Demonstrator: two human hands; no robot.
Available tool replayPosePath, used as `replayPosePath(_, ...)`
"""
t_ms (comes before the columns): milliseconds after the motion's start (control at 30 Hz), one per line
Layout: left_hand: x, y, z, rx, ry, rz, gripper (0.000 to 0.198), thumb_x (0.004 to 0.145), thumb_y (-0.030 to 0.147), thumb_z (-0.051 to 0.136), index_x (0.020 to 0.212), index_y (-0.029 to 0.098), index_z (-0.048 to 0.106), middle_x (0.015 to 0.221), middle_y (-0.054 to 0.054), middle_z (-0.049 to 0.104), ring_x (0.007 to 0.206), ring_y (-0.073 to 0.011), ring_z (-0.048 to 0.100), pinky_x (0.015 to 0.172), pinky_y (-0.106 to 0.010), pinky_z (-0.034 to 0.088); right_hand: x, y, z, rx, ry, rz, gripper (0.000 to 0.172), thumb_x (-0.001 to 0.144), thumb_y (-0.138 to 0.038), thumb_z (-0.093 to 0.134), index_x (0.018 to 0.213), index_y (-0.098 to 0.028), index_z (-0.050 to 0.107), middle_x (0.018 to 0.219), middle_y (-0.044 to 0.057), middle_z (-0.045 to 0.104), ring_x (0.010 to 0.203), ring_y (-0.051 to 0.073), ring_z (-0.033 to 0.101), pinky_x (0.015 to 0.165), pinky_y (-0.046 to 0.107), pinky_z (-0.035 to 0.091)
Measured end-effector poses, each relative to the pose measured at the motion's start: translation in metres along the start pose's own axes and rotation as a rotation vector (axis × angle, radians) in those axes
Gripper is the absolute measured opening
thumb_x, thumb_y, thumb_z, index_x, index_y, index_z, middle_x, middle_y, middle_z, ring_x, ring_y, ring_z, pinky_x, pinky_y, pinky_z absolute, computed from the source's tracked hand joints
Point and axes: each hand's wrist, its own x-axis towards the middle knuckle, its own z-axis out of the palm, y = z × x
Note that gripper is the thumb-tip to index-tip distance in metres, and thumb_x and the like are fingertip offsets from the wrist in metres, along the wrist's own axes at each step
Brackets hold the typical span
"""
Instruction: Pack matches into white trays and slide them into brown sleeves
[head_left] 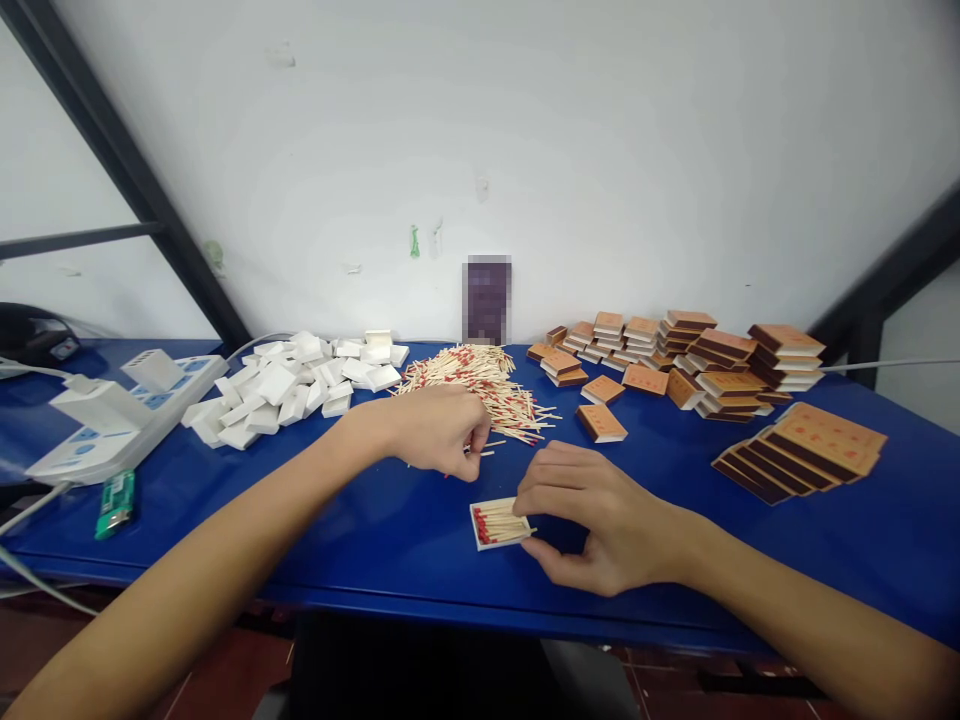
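Observation:
My left hand (439, 425) is closed in a pinch in front of a heap of loose red-headed matches (469, 368). Pale stick ends show beside its fingertips and a red head peeks out underneath; the fingers hide the rest. Near the table's front edge lies a small white matchbox tray (478, 540), with a layer of matches (499, 522) inside, their heads mostly to the left. The thumb and fingers of my right hand (592, 515) grip the tray at its right end. One match sticks out a little past that end.
White empty trays (281, 385) are heaped at the left. Orange-brown matchbox sleeves, some with trays inside, form stacks (724, 345) at the right; flattened sleeves (817, 440) lie nearer. A power strip (127, 420) and green lighter (116, 505) are on the blue table (360, 540).

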Motion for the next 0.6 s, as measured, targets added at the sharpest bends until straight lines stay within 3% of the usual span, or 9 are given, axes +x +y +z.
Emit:
replayPosePath(100, -0.006, 0.015, -0.002, -0.063, -0.026, 0.054, 0.008, 0.065, 0.022, 0.068, 0.071, 0.018, 0.068, 0.068, 0.001, 0.065, 0.058, -0.0122, 0.053, 0.054, -0.025, 0.036, -0.001, 0.004, -0.008, 0.009, -0.015, 0.01, 0.006, 0.08, -0.024, 0.058, 0.083, -0.019, 0.059, 0.072, 0.003, 0.062, 0.066, 0.017, 0.054, 0.065, 0.032, 0.041)
replayPosePath(300, -0.002, 0.035, 0.02, -0.005, -0.072, 0.11, 0.004, 0.066, 0.022, 0.066, 0.064, 0.019, 0.065, 0.06, 0.002, 0.062, 0.054, -0.013, 0.049, 0.052, -0.027, 0.033, -0.004, 0.012, -0.012, 0.025, 0.087, 0.008, 0.004, 0.078, -0.023, 0.055, 0.075, -0.02, 0.053, 0.066, 0.003, 0.057, 0.062, 0.016, 0.047, 0.059, 0.031, 0.036)
replayPosePath(467, 0.007, 0.03, 0.023, -0.042, -0.082, 0.101, 0.009, 0.068, 0.023, 0.065, 0.06, 0.019, 0.063, 0.052, 0.004, 0.056, 0.048, -0.0112, 0.044, 0.049, -0.026, 0.031, -0.001, 0.013, -0.013, 0.248, -0.11, 0.25, 0.011, 0.081, -0.025, 0.06, 0.089, -0.019, 0.054, 0.084, 0.003, 0.063, 0.075, 0.016, 0.054, 0.07, 0.029, 0.043)
replayPosePath(600, 0.008, 0.027, 0.019, -0.118, -0.11, 0.108, 0.011, 0.072, 0.027, 0.067, 0.064, 0.019, 0.067, 0.056, 0.004, 0.057, 0.05, -0.0103, 0.047, 0.05, -0.025, 0.032, 0.0, 0.013, -0.017, 0.266, -0.178, 0.369, 0.028, 0.075, -0.034, 0.071, 0.088, -0.02, 0.049, 0.084, 0.0, 0.059, 0.071, 0.014, 0.05, 0.065, 0.026, 0.041)
